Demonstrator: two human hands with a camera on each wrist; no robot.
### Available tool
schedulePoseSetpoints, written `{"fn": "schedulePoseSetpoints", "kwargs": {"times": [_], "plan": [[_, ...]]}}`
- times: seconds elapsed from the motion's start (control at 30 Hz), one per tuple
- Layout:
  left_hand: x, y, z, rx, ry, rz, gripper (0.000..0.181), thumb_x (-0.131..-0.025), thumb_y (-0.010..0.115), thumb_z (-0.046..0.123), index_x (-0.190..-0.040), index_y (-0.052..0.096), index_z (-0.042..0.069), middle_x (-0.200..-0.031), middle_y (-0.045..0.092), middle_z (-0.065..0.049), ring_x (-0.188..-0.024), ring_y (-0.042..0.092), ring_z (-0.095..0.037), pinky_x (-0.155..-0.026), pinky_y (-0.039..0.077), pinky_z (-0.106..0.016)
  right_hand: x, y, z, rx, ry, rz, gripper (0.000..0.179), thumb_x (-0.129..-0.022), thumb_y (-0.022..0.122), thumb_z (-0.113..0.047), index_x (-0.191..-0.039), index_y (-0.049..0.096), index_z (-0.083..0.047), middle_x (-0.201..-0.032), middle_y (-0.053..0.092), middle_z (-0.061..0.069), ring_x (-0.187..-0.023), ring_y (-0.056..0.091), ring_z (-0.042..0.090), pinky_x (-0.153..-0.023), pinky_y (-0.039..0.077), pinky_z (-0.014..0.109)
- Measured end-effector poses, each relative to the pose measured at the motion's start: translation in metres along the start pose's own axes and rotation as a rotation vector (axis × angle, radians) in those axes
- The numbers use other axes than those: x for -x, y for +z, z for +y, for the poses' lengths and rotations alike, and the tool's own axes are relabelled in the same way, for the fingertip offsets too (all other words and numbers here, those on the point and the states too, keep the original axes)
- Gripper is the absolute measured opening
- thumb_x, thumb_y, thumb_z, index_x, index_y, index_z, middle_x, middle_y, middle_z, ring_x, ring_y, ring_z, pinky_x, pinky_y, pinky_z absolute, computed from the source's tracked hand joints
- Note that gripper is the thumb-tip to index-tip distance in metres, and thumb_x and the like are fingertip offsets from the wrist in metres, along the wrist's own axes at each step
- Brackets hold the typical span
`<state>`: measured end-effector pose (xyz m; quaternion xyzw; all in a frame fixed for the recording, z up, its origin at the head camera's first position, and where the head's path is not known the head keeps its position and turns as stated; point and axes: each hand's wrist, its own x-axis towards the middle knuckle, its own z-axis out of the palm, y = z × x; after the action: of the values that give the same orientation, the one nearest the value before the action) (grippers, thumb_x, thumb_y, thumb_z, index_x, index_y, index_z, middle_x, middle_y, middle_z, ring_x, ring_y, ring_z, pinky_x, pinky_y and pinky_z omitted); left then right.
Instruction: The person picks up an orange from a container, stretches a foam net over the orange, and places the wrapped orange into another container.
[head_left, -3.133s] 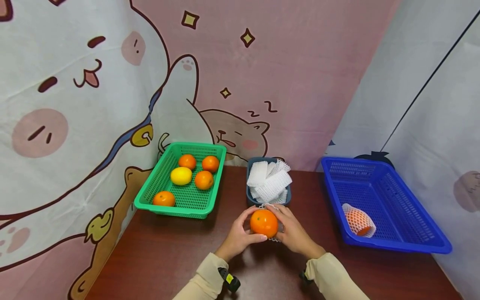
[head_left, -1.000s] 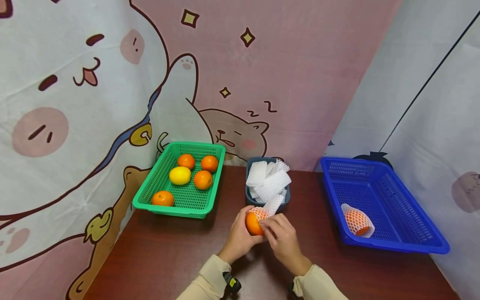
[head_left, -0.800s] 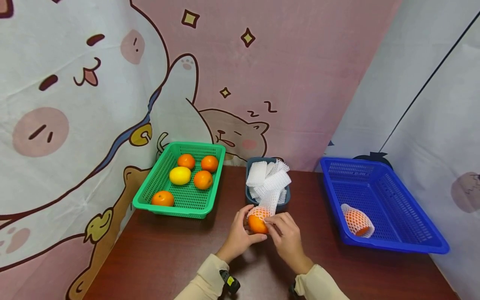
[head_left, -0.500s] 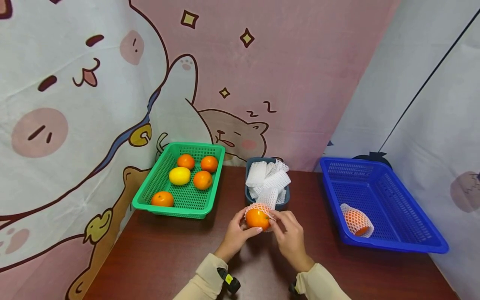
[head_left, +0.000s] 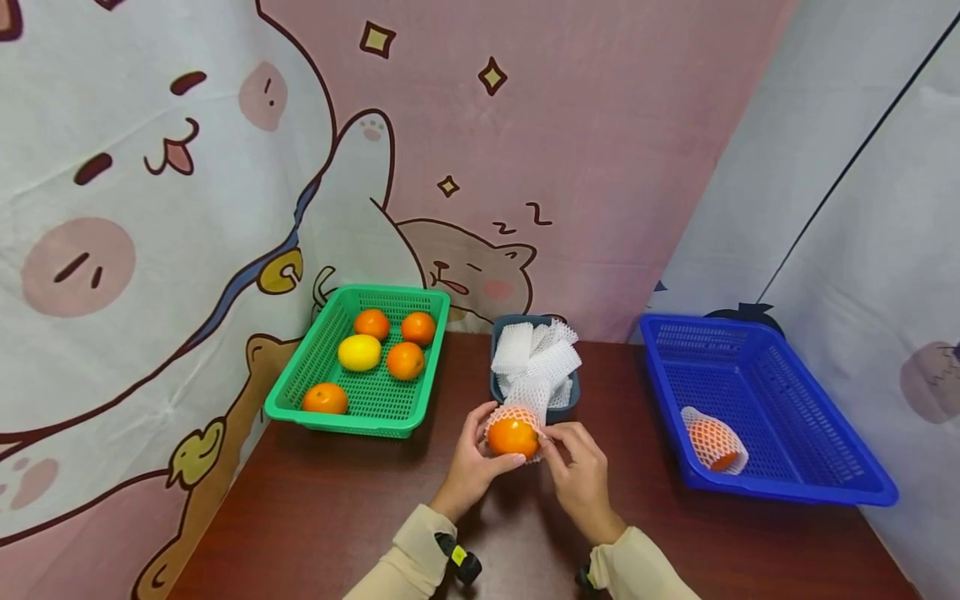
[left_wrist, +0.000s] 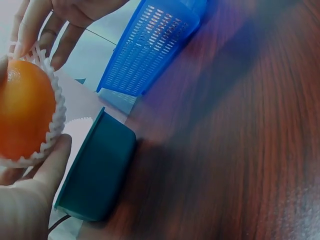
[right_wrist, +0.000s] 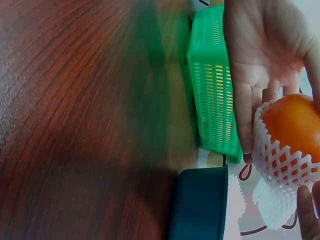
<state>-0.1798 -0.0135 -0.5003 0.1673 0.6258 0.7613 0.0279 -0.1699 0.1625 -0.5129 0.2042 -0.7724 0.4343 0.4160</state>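
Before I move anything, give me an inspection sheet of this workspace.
Surface: brown wooden table.
Job's things: held orange, partly inside a white net; green basket with four loose oranges and a lemon; dark bin of spare nets; blue basket with one wrapped orange.
Clutter: nothing seen.
Hands: left hand holds the orange; right hand pinches the net's edge.
Cables: nothing seen that is clearly one.
Surroundings: backdrop with cartoon animals.

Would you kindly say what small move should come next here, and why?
Probably the right hand should ease the net farther over the orange: it pinches the net's edge, the left hand holds the fruit, whose near side is bare.
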Motion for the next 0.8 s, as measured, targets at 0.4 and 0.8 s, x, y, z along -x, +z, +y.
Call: {"fn": "schedulePoseSetpoints", "kwargs": {"times": [0.4, 0.8], "plan": [[-0.002, 0.003, 0.001, -0.031, 0.022, 0.092, 0.074, -0.078, 0.076, -0.004, -0.143, 0.039, -0.004, -0.134, 0.05, -0.02, -0.109, 0.057, -0.032, -0.089, 0.051, -0.03, 0.004, 0.003, -0.004, -0.022, -0.129, -0.029, 0.032, -0.069, 0.077, 0.012, -0.095, 0.073, -0.005, -0.089, 0.065, 0.005, -0.078, 0.061, 0.021, -0.078, 0.048, 0.016], [-0.003, 0.007, -0.002, -0.032, 0.074, 0.166, 0.07, -0.075, 0.074, -0.007, -0.138, 0.044, -0.007, -0.131, 0.052, -0.024, -0.109, 0.056, -0.032, -0.089, 0.049, -0.026, 0.007, 0.01, -0.009, -0.077, -0.267, -0.041, 0.008, -0.091, 0.067, -0.006, -0.095, 0.071, -0.001, -0.087, 0.065, 0.007, -0.077, 0.06, 0.02, -0.071, 0.049, 0.023]]}}
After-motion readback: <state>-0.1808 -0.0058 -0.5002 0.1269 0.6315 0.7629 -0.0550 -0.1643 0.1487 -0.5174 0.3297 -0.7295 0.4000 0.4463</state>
